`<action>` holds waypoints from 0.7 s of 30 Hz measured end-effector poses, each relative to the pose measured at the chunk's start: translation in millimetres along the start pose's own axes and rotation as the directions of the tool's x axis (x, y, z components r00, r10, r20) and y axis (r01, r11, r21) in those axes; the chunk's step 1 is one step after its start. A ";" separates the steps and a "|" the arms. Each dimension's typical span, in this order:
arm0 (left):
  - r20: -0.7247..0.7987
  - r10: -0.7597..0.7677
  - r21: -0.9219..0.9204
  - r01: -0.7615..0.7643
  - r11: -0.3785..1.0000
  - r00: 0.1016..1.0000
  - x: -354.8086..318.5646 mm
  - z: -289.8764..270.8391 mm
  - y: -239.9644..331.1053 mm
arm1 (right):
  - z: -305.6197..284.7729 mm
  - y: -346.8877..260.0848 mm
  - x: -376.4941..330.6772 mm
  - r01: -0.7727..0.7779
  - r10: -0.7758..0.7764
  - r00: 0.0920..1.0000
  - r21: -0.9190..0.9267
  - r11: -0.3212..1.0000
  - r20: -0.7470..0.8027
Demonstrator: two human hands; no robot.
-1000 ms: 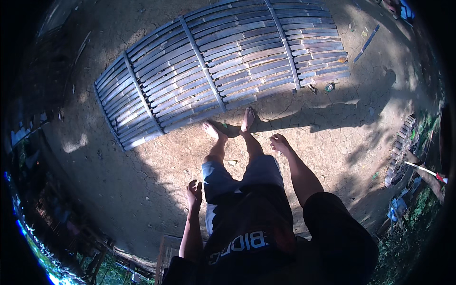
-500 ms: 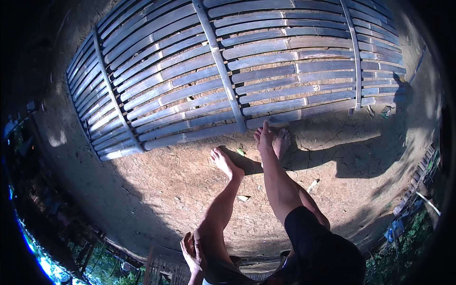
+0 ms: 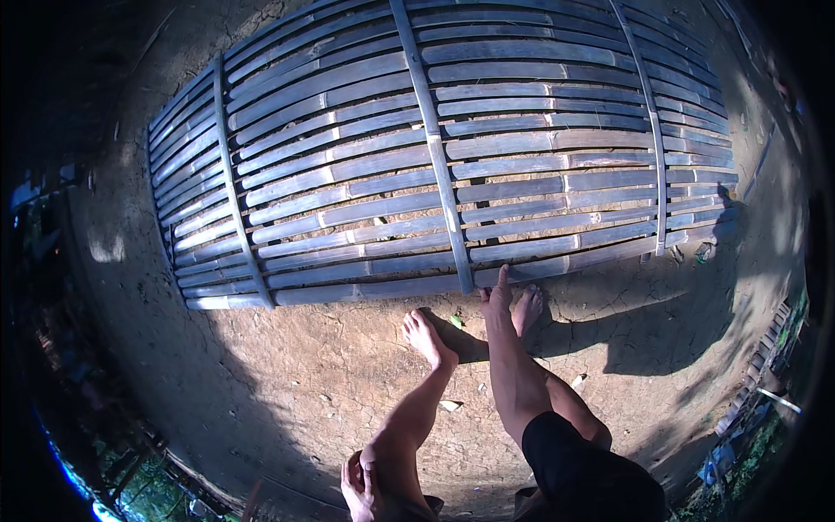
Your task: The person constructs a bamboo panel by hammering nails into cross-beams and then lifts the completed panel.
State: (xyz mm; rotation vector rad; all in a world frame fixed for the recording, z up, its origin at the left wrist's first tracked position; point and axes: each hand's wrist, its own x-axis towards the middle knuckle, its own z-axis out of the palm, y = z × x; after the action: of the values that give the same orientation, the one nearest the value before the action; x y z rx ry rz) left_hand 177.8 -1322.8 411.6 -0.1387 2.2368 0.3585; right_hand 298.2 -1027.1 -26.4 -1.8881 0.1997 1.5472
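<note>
A low platform of split bamboo slats (image 3: 365,191) lies before me, bound by cross strips. My right hand (image 3: 497,294) reaches down to its near edge. The index finger stretches out over the near slat (image 3: 591,258), while the other fingers curl loosely below it; nothing shows in that hand. Whether the fingertip touches the slat, I cannot tell. My left hand (image 3: 358,489) rests on my left knee with its fingers apart, holding nothing.
My bare left foot (image 3: 426,337) and right foot (image 3: 527,311) stand on cracked dry earth (image 3: 330,365) by the platform. A green leaf (image 3: 457,321) and a pale chip (image 3: 450,405) lie on the ground. My shadow falls to the right. Plants grow at the lower right rim.
The platform, feet and right hand sit lower in the picture, as the view has tilted up. The right index finger now extends farther over the near slat. The left hand stays on the knee.
</note>
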 end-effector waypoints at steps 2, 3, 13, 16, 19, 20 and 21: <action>-0.009 0.098 0.064 -0.097 0.993 0.995 4.6 5.2 -14.0 | -11.6 2.7 8.9 -0.038 0.039 0.998 -0.024 0.999 0.052; -0.008 0.149 0.102 -0.147 0.984 0.989 7.8 4.6 -10.9 | -13.7 0.4 6.8 -0.050 0.051 0.995 -0.016 0.999 0.090; -0.002 0.078 0.002 -0.078 0.997 0.997 33.4 6.8 -23.3 | 7.2 -53.4 -119.6 -0.075 0.083 0.991 -0.083 0.994 0.106; 0.003 0.103 -0.187 -0.100 0.977 0.995 31.3 10.1 -4.7 | 18.8 -81.9 -170.6 -0.043 0.050 0.996 -0.089 0.995 0.080; -0.039 0.316 0.044 -0.314 0.948 0.948 24.8 1.6 43.7 | 10.9 -99.4 -178.5 -0.009 0.011 1.000 -0.072 0.997 0.026; -0.053 0.417 0.133 -0.407 0.904 0.907 23.3 -2.7 56.6 | 3.4 -105.4 -177.0 0.001 -0.008 0.999 -0.129 0.992 -0.051; -0.051 0.566 0.102 -0.560 0.822 0.823 23.6 -9.9 78.1 | 1.2 -115.9 -176.4 0.009 -0.032 0.992 -0.179 0.984 -0.123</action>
State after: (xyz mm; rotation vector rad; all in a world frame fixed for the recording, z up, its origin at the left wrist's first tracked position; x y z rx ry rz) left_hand 138.2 -1250.9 415.7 0.5828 2.3338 0.5815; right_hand 307.1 -990.1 181.3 -2.1229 0.0989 1.4758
